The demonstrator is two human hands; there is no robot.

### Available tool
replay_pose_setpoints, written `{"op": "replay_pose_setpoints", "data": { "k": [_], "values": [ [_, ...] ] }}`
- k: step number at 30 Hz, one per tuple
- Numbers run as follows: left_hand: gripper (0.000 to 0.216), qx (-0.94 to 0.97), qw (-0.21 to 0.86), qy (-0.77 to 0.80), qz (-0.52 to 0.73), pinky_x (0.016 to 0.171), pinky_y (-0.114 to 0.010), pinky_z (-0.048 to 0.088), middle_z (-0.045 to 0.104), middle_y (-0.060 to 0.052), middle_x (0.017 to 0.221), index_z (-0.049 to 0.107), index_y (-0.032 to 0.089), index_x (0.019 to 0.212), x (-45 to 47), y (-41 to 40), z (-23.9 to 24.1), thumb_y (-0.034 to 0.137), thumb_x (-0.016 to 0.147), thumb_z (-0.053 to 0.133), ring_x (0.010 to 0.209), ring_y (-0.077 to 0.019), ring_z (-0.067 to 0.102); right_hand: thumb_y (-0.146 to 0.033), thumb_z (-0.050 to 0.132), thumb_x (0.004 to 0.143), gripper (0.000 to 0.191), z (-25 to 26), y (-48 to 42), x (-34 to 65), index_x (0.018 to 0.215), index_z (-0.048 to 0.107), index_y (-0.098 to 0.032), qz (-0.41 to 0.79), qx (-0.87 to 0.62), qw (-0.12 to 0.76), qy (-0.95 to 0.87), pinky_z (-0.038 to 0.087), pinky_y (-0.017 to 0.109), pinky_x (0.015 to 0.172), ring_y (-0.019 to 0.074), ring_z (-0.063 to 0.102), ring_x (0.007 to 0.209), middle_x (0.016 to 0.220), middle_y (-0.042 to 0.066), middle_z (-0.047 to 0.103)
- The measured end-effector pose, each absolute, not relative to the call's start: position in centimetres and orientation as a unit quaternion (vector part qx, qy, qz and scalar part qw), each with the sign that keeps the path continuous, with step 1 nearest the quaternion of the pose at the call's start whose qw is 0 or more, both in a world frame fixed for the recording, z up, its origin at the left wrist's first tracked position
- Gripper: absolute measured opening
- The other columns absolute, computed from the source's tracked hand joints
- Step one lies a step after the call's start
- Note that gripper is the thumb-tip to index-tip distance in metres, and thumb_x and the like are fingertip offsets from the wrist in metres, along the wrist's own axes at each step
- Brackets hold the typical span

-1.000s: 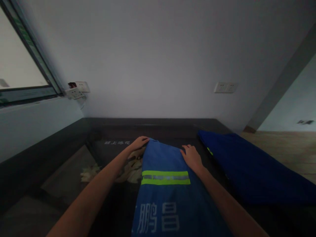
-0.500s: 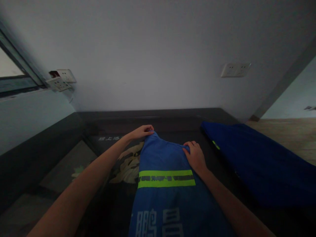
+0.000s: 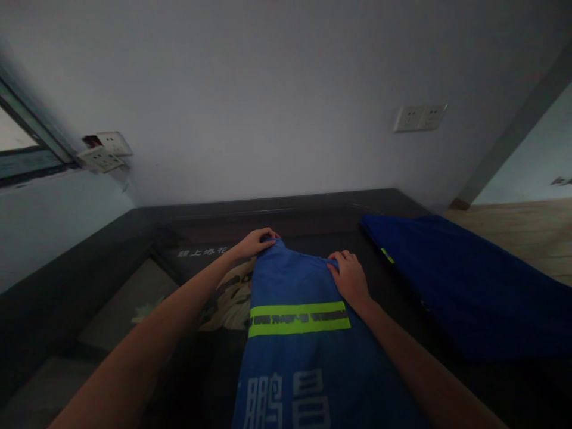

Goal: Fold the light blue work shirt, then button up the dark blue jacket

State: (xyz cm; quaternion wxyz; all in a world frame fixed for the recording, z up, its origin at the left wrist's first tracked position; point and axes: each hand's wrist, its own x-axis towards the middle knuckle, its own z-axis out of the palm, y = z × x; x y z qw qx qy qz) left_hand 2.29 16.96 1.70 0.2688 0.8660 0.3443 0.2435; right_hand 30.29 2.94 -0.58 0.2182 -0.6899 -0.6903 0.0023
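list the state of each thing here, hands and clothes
left hand: shut on the garment's far left corner
right hand: shut on its far right corner
garment: flat on the table, far edge pinched up
dark blue cloth: lying untouched to the right

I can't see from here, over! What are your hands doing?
Left hand, right hand: both pinching far edge of blue garment. Garment flat on dark table. Darker blue cloth lies right, apart.

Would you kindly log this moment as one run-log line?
left hand: grips far-left corner of blue garment | right hand: grips far-right corner | garment: flat on dark table | second blue garment: lying right
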Motion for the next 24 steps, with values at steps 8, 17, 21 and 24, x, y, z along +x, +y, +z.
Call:
{"op": "replay_pose_setpoints", "data": {
  "k": [8, 17, 21, 24],
  "values": [
    [0.033, 0.805, 0.372, 0.388, 0.249, 0.072, -0.028, 0.044, 0.063, -0.003, 0.082, 0.054, 0.016, 0.084, 2.7, 17.7, 0.8, 0.046, 0.075, 0.062, 0.079, -0.0165, 0.058, -0.024, 0.05, 0.089, 0.014, -0.5, 2.9, 30.3, 0.098, 0.06, -0.018, 0.006, -0.688, 0.217, -0.692, 0.038, 0.031, 0.077, 0.0229, 0.05, 0.096, 0.1, 0.009, 0.058],
    [0.045, 0.812, 0.392, 0.376, 0.214, 0.078, -0.029, 0.046, 0.067, -0.009, 0.1, 0.055, 0.014, 0.11, 2.7, 17.8, 1.1, 0.046, 0.079, 0.058, 0.088, -0.0188, 0.062, -0.022, 0.051, 0.089, 0.013, -0.3, 2.9, 30.1, 0.097, 0.061, -0.019, 0.0, -0.691, 0.213, -0.69, 0.038, 0.031, 0.076, 0.0231, 0.05, 0.095, 0.1, 0.008, 0.058],
    [0.03, 0.881, 0.272, 0.359, 0.142, 0.082, -0.028, 0.044, 0.068, -0.007, 0.097, 0.065, 0.015, 0.096, 3.1, 18.0, 1.5, 0.04, 0.083, 0.053, 0.092, -0.0192, 0.061, -0.023, 0.052, 0.088, 0.013, -0.5, 3.0, 30.2, 0.097, 0.061, -0.019, -0.008, -0.692, 0.208, -0.691, 0.038, 0.031, 0.075, 0.023, 0.05, 0.094, 0.099, 0.008, 0.058],
    [0.023, 0.899, 0.207, 0.367, 0.123, 0.079, -0.026, 0.044, 0.068, -0.005, 0.092, 0.064, 0.016, 0.093, 3.4, 17.9, 1.4, 0.034, 0.083, 0.053, 0.088, -0.018, 0.061, -0.023, 0.053, 0.088, 0.013, -0.7, 3.0, 30.3, 0.097, 0.061, -0.02, -0.014, -0.692, 0.211, -0.691, 0.038, 0.031, 0.074, 0.0232, 0.05, 0.095, 0.099, 0.008, 0.058]
  ]
}}
